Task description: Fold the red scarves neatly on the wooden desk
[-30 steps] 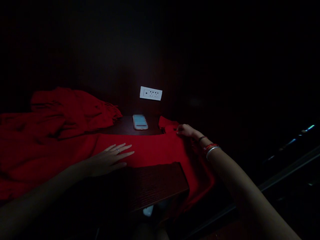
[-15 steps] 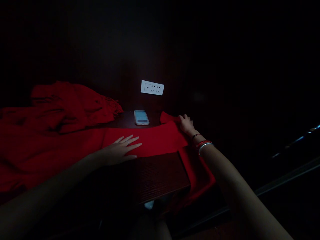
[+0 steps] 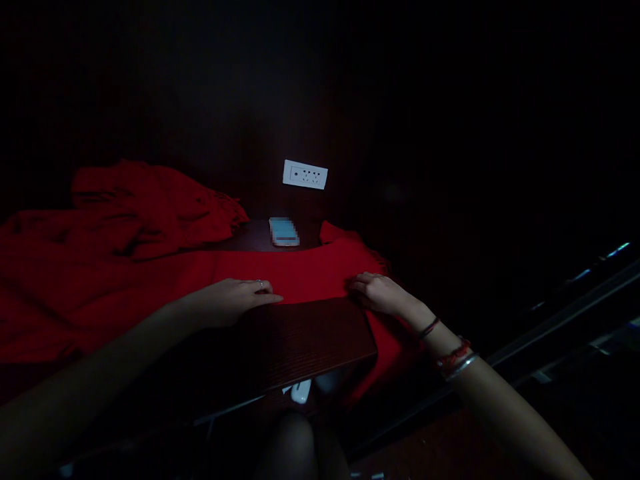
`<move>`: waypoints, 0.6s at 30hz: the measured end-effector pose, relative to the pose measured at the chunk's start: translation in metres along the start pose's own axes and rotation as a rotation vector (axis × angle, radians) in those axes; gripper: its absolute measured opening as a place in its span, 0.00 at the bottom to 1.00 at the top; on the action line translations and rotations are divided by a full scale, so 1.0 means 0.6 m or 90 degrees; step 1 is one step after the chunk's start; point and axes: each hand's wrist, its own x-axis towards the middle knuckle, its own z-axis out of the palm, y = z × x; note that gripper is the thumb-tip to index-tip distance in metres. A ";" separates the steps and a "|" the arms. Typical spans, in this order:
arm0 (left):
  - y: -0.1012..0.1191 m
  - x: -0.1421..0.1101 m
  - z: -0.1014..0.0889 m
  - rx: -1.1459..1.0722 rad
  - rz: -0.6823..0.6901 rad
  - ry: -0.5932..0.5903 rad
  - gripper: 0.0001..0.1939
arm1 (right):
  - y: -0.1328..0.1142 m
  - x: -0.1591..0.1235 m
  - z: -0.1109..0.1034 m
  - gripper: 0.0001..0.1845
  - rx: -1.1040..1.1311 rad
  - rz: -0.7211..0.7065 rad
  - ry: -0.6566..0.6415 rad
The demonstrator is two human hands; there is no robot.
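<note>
A long red fringed scarf point(image 3: 310, 267) lies flat across the dark wooden desk point(image 3: 310, 343), and its right end hangs over the desk's right edge. My left hand point(image 3: 245, 297) is at the scarf's near edge, with its fingers bent down over the cloth and the thumb along the edge. The ring on it shows. Further right, my right hand point(image 3: 375, 291) has its fingers closed on the near edge of the scarf, close to the desk corner. The fingertips of both hands are partly hidden.
Bunched red cloth with a fringe point(image 3: 165, 207) is heaped at the back left. A phone point(image 3: 284, 232) lies behind the scarf, below a white wall socket point(image 3: 305, 175). Under the desk shows a white object point(image 3: 301, 391), near a knee point(image 3: 290, 443). The surroundings are very dark.
My right hand has come from the scarf's far right part to its near edge. My left hand's spread fingers have bent inward at the near edge. The view has shifted slightly.
</note>
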 end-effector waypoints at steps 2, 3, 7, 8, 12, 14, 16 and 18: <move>0.004 -0.001 -0.002 0.005 0.001 -0.007 0.28 | 0.001 -0.003 0.010 0.16 -0.044 0.019 0.013; 0.007 0.000 -0.003 0.009 -0.002 -0.010 0.28 | 0.001 -0.003 0.015 0.15 -0.062 0.021 0.018; 0.019 0.011 0.001 0.035 -0.048 0.001 0.21 | 0.002 -0.001 0.035 0.13 -0.104 -0.004 0.027; 0.022 0.015 0.003 0.042 -0.056 0.012 0.18 | 0.003 -0.001 0.038 0.13 -0.103 -0.009 0.033; 0.025 0.026 0.016 0.046 -0.044 0.047 0.14 | 0.009 -0.004 0.044 0.13 -0.012 -0.011 0.080; 0.021 0.026 0.020 0.042 -0.044 0.034 0.16 | 0.012 -0.007 0.042 0.13 0.063 -0.021 0.103; 0.017 0.024 0.020 0.050 -0.050 0.016 0.18 | 0.011 -0.010 0.041 0.14 0.133 -0.014 0.136; 0.015 0.021 0.016 0.059 -0.047 0.010 0.19 | 0.006 -0.013 0.044 0.14 0.184 0.011 0.172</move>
